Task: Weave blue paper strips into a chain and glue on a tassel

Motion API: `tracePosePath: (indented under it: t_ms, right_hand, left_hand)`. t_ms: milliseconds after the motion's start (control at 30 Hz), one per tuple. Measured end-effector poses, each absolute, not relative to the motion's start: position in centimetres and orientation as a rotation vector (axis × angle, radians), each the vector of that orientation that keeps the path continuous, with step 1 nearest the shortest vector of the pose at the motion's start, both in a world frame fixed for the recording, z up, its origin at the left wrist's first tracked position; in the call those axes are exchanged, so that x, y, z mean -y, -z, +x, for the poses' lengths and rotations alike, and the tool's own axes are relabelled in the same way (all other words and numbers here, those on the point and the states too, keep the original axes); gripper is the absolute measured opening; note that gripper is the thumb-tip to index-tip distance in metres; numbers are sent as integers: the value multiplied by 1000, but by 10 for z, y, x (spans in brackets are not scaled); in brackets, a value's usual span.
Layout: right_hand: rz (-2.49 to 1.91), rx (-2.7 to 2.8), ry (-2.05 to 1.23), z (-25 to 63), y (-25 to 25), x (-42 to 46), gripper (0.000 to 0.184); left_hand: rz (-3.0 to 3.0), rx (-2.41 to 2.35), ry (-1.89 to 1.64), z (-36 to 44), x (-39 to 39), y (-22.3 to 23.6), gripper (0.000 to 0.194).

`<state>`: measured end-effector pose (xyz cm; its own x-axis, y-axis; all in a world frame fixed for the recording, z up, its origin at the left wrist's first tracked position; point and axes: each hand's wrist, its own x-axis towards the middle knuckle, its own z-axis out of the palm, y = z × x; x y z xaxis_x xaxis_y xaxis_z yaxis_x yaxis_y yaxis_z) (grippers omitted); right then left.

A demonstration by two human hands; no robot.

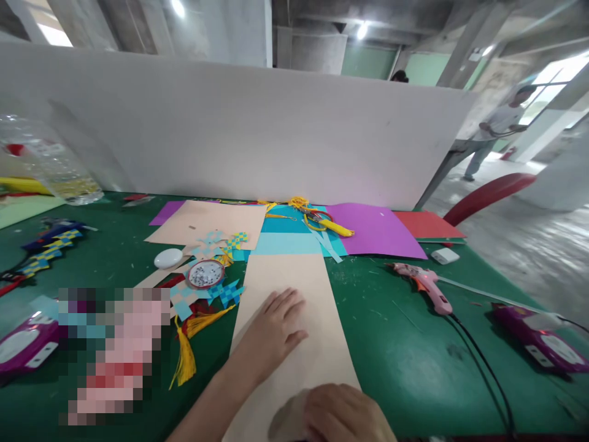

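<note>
A long peach paper sheet (317, 319) lies lengthwise in front of me on the green table. My left hand (276, 325) rests on it palm down, its fingers stretched out and the thumb apart. Nearer to me, my right hand (343, 412) is closed with curled fingers over the sheet's near part. The frame's bottom edge cuts it off, and what its fingers hold, if anything, is hidden. Left of the sheet are blue and yellow woven paper pieces (225, 294), a yellow tassel (185, 362) and a round dish of small beads (206, 274).
To the right lie a pink glue gun (427, 285) with a cord and a purple power strip (538, 337). Purple paper (372, 230) and yellow-handled scissors (338, 228) are at the back, before a white partition (257, 129). A plastic bottle (59, 166) stands far left. Pixelation hides something lower left.
</note>
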<state>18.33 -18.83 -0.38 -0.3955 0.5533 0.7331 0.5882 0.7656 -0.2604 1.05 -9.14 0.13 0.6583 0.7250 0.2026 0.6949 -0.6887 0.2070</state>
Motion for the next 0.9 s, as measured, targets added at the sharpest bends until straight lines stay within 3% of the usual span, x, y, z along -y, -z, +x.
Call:
tracePosePath:
  t_ms: [133, 267, 533, 700, 900]
  right_hand:
    - [-1219, 2113, -177, 220, -9, 171, 22]
    - [-1600, 2056, -90, 253, -11, 136, 24]
    - [-1831, 2057, -425, 263, -22, 84, 10]
    - [-1983, 2183, -93, 252, -43, 17, 24]
    - [-2210, 2145, 86, 248, -42, -93, 33]
  left_hand:
    - [2783, -1165, -419, 7, 89, 11, 51]
    - [2782, -1161, -409, 4, 88, 12, 49]
    - [2780, -1168, -451, 5, 88, 14, 48]
    - [2798, -1187, -418, 5, 89, 13, 49]
    - [2817, -1168, -423, 3, 91, 11, 49]
